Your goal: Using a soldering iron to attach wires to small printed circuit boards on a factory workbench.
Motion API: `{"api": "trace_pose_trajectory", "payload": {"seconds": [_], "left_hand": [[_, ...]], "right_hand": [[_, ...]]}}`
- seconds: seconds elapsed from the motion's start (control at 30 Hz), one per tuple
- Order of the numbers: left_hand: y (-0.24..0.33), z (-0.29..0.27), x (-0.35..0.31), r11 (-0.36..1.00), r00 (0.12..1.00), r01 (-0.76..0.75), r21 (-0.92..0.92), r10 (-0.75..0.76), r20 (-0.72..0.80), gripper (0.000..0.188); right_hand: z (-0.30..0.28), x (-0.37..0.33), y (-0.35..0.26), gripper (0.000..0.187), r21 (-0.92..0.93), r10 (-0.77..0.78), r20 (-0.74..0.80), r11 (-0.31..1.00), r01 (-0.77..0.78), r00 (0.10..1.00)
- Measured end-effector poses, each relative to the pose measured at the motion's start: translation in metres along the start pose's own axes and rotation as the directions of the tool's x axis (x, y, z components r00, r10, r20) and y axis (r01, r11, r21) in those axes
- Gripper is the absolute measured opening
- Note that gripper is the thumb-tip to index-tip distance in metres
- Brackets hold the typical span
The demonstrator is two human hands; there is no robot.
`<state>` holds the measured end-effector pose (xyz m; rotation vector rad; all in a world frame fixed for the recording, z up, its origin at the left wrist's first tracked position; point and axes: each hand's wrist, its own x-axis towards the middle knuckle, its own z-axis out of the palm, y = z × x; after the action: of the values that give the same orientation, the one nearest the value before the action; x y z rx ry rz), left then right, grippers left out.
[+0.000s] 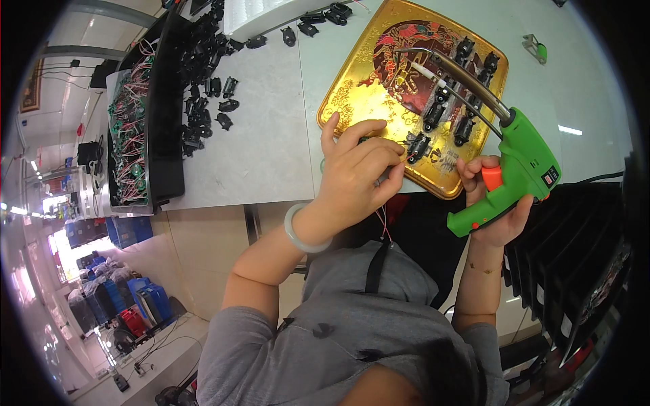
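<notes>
My left hand is closed in a pinch at the near edge of a golden tray. A bit of green circuit board shows among its fingers, and thin red and white wires hang below. Touching its fingertips is a small black plastic housing on the tray; fine wires run between them. My right hand grips a green soldering gun by its handle, fingers near the orange trigger. The gun's metal tube and white-tipped rod reach over the tray, its thin tip above the red printed picture.
More black housings stand in rows on the tray. A pile of loose ones lies left on the table, beside a black bin of wired green boards. A small green-and-metal tool lies far right; black racks stand below.
</notes>
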<state>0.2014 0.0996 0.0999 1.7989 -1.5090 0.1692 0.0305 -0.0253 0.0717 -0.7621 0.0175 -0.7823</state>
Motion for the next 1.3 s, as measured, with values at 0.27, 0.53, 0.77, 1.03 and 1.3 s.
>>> {"api": "trace_pose_trajectory", "payload": {"seconds": [0.27,0.53,0.77,1.03,1.3], "left_hand": [[0.0,-0.014,-0.001,0.993,0.999,0.013,-0.12,-0.008,0.046,0.021],[-0.004,-0.031,-0.002,0.915,0.957,0.287,0.282,-0.287,-0.042,0.034],[0.011,-0.032,-0.002,0.777,0.946,0.283,-0.562,-0.322,0.031,0.013],[0.0,-0.131,0.023,0.279,0.848,0.132,-0.951,-0.528,-0.038,0.016],[-0.133,-0.331,0.074,0.716,0.673,-0.062,-0.695,-0.484,-0.559,0.016]], "right_hand": [[0.001,-0.001,0.0,0.068,-0.027,0.012,-0.039,1.0,-0.013,0.999],[-0.006,-0.006,0.002,0.066,-0.006,-0.01,-0.028,1.0,0.01,1.0],[-0.001,-0.006,0.0,0.059,0.059,-0.032,-0.014,0.998,0.032,0.999],[0.001,-0.003,-0.004,0.059,-0.03,-0.019,0.076,0.999,0.022,0.997],[0.004,-0.004,-0.005,0.058,-0.054,-0.018,0.091,0.998,0.023,0.996]]}}
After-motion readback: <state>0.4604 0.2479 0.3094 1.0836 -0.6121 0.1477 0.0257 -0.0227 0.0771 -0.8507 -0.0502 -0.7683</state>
